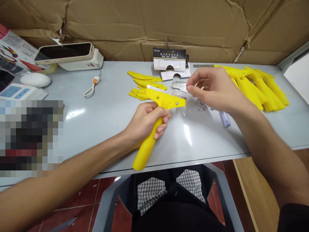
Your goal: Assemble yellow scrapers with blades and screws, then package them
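Grey tabletop (pixel 96 129) against creased cardboard (pixel 154 29), and straight to the action: left hand (pixel 145 124) clamped round the handle of a yellow plastic scraper (pixel 146 149), head raised over mid-table. Right hand (pixel 217 88) just above, fingertips (pixel 190 84) pinched close beside steel blades (pixel 179 85), grip on anything impossible to call. Loose yellow handles (pixel 260 90) piled further right, small steel rivets (pixel 202 105) just below.

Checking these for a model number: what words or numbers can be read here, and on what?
"TGJ-001" on the card.
The card's smaller lines are too small to read.
The print on the yellow scraper is too small to read.
The leaflet shows nothing legible.
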Tool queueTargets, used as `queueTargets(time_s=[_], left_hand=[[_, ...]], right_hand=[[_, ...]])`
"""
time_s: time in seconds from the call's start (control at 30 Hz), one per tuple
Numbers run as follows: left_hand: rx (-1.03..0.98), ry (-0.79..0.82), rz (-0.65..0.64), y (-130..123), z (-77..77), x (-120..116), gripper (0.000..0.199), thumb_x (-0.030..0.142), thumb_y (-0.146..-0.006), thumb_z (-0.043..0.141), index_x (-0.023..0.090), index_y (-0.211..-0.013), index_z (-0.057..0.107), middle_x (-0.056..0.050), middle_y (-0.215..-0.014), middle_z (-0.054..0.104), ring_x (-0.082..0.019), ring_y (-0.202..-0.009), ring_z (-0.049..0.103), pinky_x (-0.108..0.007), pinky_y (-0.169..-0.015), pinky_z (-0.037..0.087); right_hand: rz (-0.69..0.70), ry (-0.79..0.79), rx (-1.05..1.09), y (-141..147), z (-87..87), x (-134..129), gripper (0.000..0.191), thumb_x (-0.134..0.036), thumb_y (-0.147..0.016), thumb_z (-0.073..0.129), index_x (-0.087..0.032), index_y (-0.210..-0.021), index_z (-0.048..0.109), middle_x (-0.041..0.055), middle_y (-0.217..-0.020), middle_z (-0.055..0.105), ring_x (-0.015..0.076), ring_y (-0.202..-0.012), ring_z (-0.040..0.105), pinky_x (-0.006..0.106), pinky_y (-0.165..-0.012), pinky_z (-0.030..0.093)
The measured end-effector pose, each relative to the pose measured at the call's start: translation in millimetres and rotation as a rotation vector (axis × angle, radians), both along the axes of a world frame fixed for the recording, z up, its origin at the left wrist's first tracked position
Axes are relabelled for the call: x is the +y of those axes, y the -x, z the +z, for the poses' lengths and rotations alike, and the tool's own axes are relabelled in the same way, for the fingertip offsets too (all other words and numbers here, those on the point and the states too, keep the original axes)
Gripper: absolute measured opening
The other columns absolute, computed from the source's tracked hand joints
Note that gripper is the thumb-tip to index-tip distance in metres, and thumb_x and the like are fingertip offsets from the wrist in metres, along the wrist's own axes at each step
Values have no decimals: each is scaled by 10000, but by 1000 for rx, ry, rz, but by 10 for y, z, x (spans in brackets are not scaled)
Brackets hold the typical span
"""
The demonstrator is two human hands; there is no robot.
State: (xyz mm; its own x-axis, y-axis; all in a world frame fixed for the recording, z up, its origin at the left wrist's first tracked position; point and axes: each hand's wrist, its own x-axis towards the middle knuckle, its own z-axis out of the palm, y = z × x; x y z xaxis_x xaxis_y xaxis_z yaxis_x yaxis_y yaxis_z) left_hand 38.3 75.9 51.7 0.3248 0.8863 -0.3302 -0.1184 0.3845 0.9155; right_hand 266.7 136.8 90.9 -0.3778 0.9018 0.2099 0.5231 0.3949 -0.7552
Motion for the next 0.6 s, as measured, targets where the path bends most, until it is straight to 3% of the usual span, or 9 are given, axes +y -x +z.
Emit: queueTargets(time_s=[0.13,0.23,0.33,0.47,0.6], left_hand=[[-21,5,38,-14,5,-5,259,229,-793,715,194,-593,555,34,-451,478,-63,-328,408,-187,-334,317],[-33,16,62,-36,21,-11,238,218,-753,737,199,-612,546,39,-487,502,-62,-355,420,-185,-333,338],[-44,22,63,-52,36,-12,216,221,-736,741,198,-637,551,36,-510,526,-62,-365,429,-182,-328,336],[-66,19,71,-56,42,-2,212,213,-725,739,198,-641,545,35,-515,534,-62,-369,437,-180,-326,328],[-86,-6,81,-44,30,12,218,206,-719,740,189,-618,548,34,-518,532,-59,-372,442,-180,-332,338]], right_hand=[[-143,-126,-50,-153,215,-25,121,-238,-939,759,-218,-837,697,82,-846,750,202,-772,643,394,-751,545],[-200,-161,-241,-347,264,-144,140,-270,-964,716,-215,-836,722,47,-725,702,185,-674,607,394,-710,504],[-192,-205,-490,-577,127,-344,213,-376,-981,679,-210,-886,774,56,-753,716,216,-664,625,414,-678,470],[-279,-196,-808,-776,-151,-618,418,-462,-1060,546,-173,-1189,819,157,-1085,781,275,-776,692,425,-655,452],[-325,-163,-968,-760,-300,-744,486,-462,-1095,456,-162,-1289,785,194,-1099,775,304,-764,701,405,-583,373]])
